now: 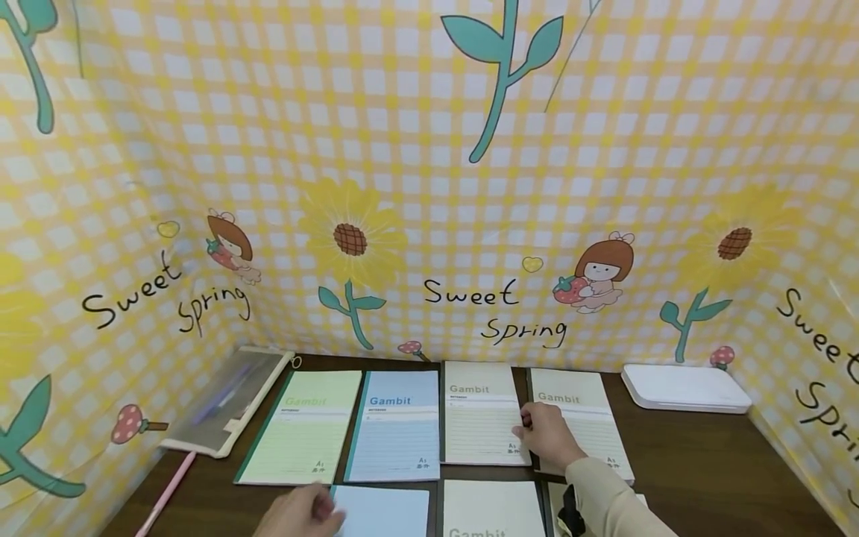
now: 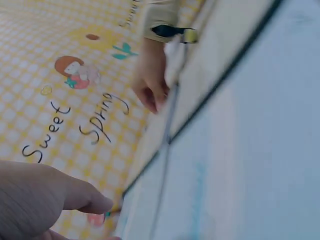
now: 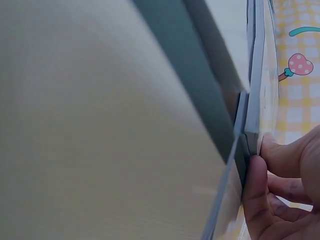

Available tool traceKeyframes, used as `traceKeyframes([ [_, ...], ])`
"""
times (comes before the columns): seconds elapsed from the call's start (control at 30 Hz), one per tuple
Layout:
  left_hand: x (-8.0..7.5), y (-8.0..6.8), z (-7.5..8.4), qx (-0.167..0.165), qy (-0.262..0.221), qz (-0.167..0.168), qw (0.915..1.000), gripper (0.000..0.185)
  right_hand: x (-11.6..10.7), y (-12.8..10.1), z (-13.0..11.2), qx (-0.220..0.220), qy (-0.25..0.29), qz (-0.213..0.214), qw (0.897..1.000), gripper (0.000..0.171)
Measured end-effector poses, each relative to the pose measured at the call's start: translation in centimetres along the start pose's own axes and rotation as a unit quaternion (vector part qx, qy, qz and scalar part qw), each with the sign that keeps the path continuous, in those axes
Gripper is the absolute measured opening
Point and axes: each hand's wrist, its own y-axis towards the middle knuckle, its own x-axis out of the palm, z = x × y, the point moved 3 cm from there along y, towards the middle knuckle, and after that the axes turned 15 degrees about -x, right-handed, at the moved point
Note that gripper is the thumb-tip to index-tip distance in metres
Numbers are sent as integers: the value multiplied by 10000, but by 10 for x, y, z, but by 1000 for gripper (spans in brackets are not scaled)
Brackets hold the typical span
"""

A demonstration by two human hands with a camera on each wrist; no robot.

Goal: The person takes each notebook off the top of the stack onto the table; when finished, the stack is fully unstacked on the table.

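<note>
Right hand is out over the far row, fingers curled at the left edge of the rightmost beige notebook, right where it meets its beige neighbour. The right wrist view shows fingertips pinching a notebook's edge, thumb against it. Left hand sits near, at the bottom of the head view, resting on the left edge of a pale blue notebook in the near row; whether it grips or just touches, I cannot tell. Further left in the far row lie a green notebook and a blue notebook, flat on the dark worktop. A mesh pencil case sits far left, a white tray far right.
</note>
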Motion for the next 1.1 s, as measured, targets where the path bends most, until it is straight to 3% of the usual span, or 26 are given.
traceKeyframes([
  [0.1, 3, 10, 49, 794, -365, 128, 9961, 15, -2, -1, 3, -23, 30, 38, 10000, 11],
  [0.2, 16, 33, 88, 1385, -685, -129, 9879, 18, -3, -2, 4, -56, 11, 83, 9999, 10],
  [0.27, 27, 50, 110, 1497, -694, -305, 9858, 20, -3, -2, 4, -67, -16, 139, 9999, 10],
  [0.33, 39, 66, 127, 1402, -701, -357, 9870, 21, -3, -3, 2, -104, 0, 178, 9998, 10],
  [0.4, 49, 78, 139, 1303, -645, -258, 9890, 17, -1, -2, 2, -116, 16, 162, 9998, 10],
  [0.6, 68, 89, 160, 1347, -822, -37, 9875, 22, 0, -1, 6, -87, -86, 124, 9998, 12],
  [1.1, 69, 86, 160, 1174, -1127, -132, 9866, 23, 0, 0, 6, 5, -24, 61, 10000, 11],
])
